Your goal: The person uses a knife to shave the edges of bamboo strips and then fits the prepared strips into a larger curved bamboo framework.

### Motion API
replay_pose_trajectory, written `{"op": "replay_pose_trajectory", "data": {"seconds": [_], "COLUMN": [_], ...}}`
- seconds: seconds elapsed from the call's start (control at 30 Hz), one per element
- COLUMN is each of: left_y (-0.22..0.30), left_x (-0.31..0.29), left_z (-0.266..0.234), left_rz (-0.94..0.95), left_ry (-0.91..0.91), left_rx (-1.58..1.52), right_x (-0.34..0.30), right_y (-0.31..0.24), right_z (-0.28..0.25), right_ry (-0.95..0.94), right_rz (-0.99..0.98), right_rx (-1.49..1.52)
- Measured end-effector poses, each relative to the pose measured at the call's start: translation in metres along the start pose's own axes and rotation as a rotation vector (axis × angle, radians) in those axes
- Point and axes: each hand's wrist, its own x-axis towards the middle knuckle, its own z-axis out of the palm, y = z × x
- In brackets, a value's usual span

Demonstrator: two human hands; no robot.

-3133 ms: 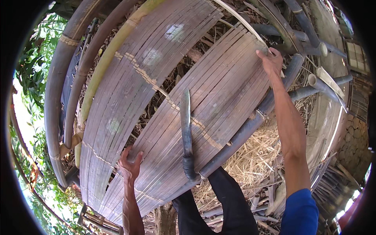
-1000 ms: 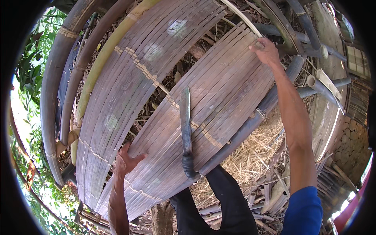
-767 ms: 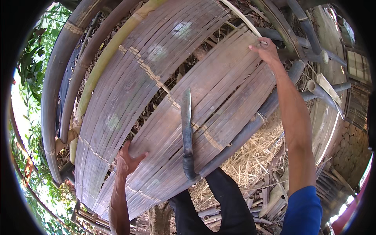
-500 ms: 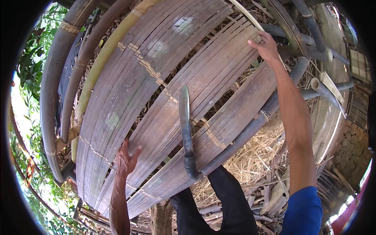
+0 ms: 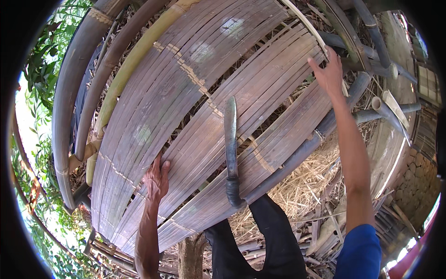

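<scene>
A bench-like platform of split bamboo slats [image 5: 204,135] spreads out before me, with woven ties across it and narrow gaps between its strips. My left hand [image 5: 157,180] rests on its left part, thumb raised apart from the fingers, fingertips beside a gap. At the far right end, my right hand [image 5: 330,76] lies over the slat ends with thumb and fingers spread. Beside it runs a thin pale strip [image 5: 304,18], partly hidden by the hand. A machete [image 5: 231,139] with a dark wrapped handle lies across the nearer slats, touched by neither hand.
Thick bamboo poles [image 5: 69,93] curve along the left side. A bamboo rail [image 5: 288,169] borders the near edge. Dry straw [image 5: 302,190] and cut bamboo pieces litter the ground. A wooden post [image 5: 190,258] stands left of my legs [image 5: 274,232]. More bamboo poles [image 5: 385,111] jut out at right.
The whole view has shifted, so the platform and machete appear farther right. My right hand has slid slightly nearer along the slat ends. My left thumb has drawn closer to its fingers.
</scene>
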Motion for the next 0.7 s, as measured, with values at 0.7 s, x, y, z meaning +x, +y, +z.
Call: {"op": "replay_pose_trajectory", "data": {"seconds": [0.7], "left_y": [0.015], "left_x": [-0.004], "left_z": [0.027], "left_rz": [-0.029], "left_ry": [0.293], "left_rx": [0.090], "right_x": [-0.272], "right_y": [-0.175], "right_z": [0.022], "right_ry": [-0.312], "right_rz": [0.793], "right_rx": [1.047]}}
